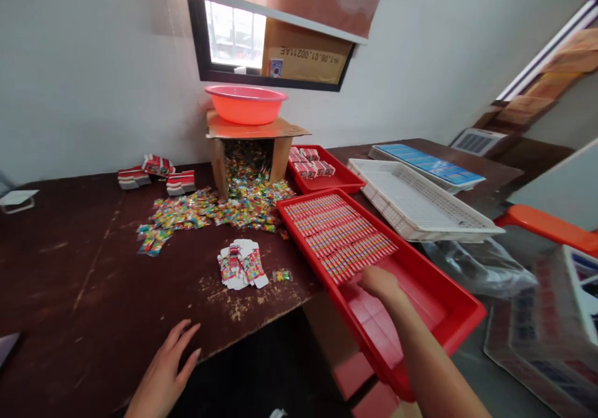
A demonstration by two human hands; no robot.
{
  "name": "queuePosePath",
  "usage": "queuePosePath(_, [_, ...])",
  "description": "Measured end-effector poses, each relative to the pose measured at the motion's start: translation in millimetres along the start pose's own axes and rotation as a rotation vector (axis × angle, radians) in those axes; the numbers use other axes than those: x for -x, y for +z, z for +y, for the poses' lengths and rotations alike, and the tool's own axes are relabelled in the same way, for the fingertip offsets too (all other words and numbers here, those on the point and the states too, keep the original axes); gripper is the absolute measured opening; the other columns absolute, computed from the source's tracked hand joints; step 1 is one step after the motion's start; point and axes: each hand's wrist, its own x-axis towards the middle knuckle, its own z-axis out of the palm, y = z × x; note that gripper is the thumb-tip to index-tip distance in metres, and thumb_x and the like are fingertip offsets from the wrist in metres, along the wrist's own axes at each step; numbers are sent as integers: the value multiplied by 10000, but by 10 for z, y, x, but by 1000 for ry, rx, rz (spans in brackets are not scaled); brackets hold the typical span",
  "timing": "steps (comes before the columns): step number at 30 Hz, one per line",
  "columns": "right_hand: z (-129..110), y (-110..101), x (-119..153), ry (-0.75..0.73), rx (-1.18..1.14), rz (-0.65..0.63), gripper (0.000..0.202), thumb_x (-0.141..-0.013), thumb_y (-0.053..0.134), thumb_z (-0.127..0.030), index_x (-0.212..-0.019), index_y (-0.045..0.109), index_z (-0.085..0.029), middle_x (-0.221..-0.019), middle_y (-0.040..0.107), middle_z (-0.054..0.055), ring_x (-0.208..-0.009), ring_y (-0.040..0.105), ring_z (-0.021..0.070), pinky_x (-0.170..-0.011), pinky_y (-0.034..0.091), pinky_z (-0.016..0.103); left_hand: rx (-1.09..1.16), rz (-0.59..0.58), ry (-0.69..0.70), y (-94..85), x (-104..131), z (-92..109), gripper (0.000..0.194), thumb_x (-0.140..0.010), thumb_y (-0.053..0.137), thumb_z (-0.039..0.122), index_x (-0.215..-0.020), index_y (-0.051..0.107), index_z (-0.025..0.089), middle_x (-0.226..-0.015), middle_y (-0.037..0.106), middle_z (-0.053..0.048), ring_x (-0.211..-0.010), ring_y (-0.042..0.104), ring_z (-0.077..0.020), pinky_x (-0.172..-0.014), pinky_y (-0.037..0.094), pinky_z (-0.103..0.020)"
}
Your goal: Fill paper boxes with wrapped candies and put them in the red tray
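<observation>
My left hand (166, 368) rests at the front edge of the dark table (107, 281), its fingers apart and nothing in them. Over the red tray (420, 287), my right hand (379, 283) is curled at the end of the last row of small packed boxes (341, 234); what its fingers hold, if anything, is hidden. Several flat printed cartons (242, 265) lie in a loose pile on the table between the hands. Beside them is a single candy packet (282, 275). Behind, many colourful packets (200, 209) spill out of an open cardboard box (280, 159).
An orange basin (246, 105) sits on the cardboard box. Bundled cartons (180, 182) stand at the back left. Another red tray (327, 181) holds more bundles. To the right are a white crate (420, 203), a blue-filled tray (430, 166) and an orange stool (551, 226).
</observation>
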Motion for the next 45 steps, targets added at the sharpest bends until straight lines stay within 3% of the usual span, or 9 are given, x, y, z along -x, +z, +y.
queuePosePath(6, [-1194,264,631,-589,-310,93,306,-925,423,-385,-1066,653,-240,-1009,708,62,-904,657,207,-771,480,282,1,-59,-39,-174,52,236,387,-871,475,333,-1232,579,242,-1312,544,-79,-1196,528,-232,-1053,410,-435])
queuePosePath(12, [-2281,857,685,-560,-182,247,401,-859,549,-273,-1228,556,-117,-1171,627,169,-1045,567,287,-884,424,388,90,-133,15,-255,90,319,418,-868,502,331,-1282,537,280,-1288,570,-73,-1183,533,-230,-1056,400,-438])
queuePosePath(18, [-2218,799,594,-576,-222,278,313,-876,428,-109,-1085,657,-150,-1086,682,125,-973,606,246,-875,455,358,403,-188,-145,-398,148,338,394,-846,540,404,-1204,603,251,-1237,596,-94,-1137,553,-235,-1044,395,-427])
queuePosePath(21, [-2240,793,1078,-704,-322,346,380,-878,438,-140,-1210,602,-222,-1207,637,87,-1035,583,251,-904,469,391,887,-261,-255,-390,56,478,547,-813,585,473,-1297,517,228,-1316,543,-125,-1197,512,-251,-1027,395,-431])
queuePosePath(25, [-2378,931,1918,-1132,-525,311,392,-828,544,-221,-1216,597,-205,-1205,637,117,-1066,582,289,-916,487,462,1483,-250,-476,-284,-93,667,620,-787,633,447,-1326,469,189,-1208,610,-141,-1049,604,-238,-936,445,-415])
queuePosePath(28, [-2348,920,2108,-1184,-657,212,343,-852,559,-265,-1189,607,-224,-1192,639,95,-1086,575,260,-908,501,420,1495,-254,-613,-236,-122,747,551,-676,748,341,-1160,593,126,-925,691,-91,-790,646,-174,-793,478,-321])
queuePosePath(34, [-2268,785,1736,-1075,-801,199,267,-883,536,-225,-1133,629,-219,-1235,586,112,-1112,520,247,-943,454,440,1282,-420,-587,-213,-4,855,281,-512,756,164,-735,596,108,-575,596,24,-514,540,-101,-561,430,-237])
queuePosePath(41, [-2282,631,1683,-1079,-890,-389,183,-813,650,-364,-823,694,-186,-1436,399,110,-1322,366,286,-1082,303,459,1134,-533,-449,-242,101,871,223,-572,735,192,-639,531,132,-514,499,63,-469,434,-54,-486,328,-188])
queuePosePath(45, [-2197,486,1573,-1154,-897,-731,239,-825,638,-406,-905,712,-194,-1429,411,86,-1307,408,251,-1084,312,377,1314,-874,-320,-401,157,866,350,-586,792,338,-774,608,107,-740,631,-46,-653,589,-127,-633,453,-243])
